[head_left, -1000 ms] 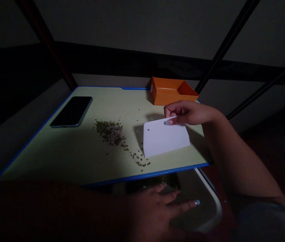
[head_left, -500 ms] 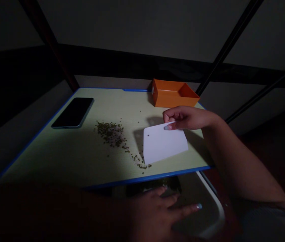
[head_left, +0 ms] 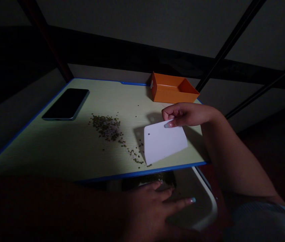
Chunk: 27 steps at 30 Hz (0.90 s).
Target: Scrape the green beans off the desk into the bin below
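Note:
A white scraper card (head_left: 164,143) with a small hole near one corner is pinched in my right hand (head_left: 182,115). Its lower left corner comes down at the table's near edge, beside some small greenish grains. The main heap of mixed green and pale grains (head_left: 107,127) lies left of the card, and a thin trail runs from it to the card. My left hand (head_left: 154,208) is below the table edge, fingers spread, over a white-rimmed container (head_left: 211,208). Dark grains (head_left: 166,176) show inside that container, partly hidden by the table and hand.
An orange open box (head_left: 175,95) stands at the back right of the pale, blue-edged table (head_left: 64,148). On the left lies a dark phone (head_left: 68,104). Behind the table is a panelled wall (head_left: 142,27), and the surroundings are dim.
The view has shifted slightly, so the table and its things sit higher and further left. Both hands keep nearly the same pose. A few grains show more clearly left of the card.

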Available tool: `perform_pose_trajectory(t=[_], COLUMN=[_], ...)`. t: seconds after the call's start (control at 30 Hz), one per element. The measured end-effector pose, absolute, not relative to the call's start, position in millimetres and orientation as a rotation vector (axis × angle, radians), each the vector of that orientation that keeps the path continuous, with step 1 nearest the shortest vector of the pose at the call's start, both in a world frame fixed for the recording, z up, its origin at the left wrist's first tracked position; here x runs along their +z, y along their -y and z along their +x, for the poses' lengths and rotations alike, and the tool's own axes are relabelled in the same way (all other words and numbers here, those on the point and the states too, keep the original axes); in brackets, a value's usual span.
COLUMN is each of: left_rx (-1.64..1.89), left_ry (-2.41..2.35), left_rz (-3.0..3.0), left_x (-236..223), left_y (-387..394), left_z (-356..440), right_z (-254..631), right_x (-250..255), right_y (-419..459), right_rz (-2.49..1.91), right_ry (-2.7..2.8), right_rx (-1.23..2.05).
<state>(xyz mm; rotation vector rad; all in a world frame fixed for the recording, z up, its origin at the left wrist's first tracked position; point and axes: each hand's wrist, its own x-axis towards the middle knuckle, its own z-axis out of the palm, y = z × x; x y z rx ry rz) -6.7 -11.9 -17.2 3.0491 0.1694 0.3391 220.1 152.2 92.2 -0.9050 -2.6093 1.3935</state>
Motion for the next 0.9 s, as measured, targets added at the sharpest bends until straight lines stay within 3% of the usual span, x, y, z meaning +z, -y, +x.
perform_pose_trajectory(t=[0.9], left_rx=[0.408], left_ry=[-0.207], left_rz=[3.158], left_x=[-21.5], left_y=[14.2], left_z=[-9.1], right_z=[223.3], right_x=[90.8], right_y=[-153.3], right_rz=[-0.969], right_ry=[2.628], right_rx=[1.338])
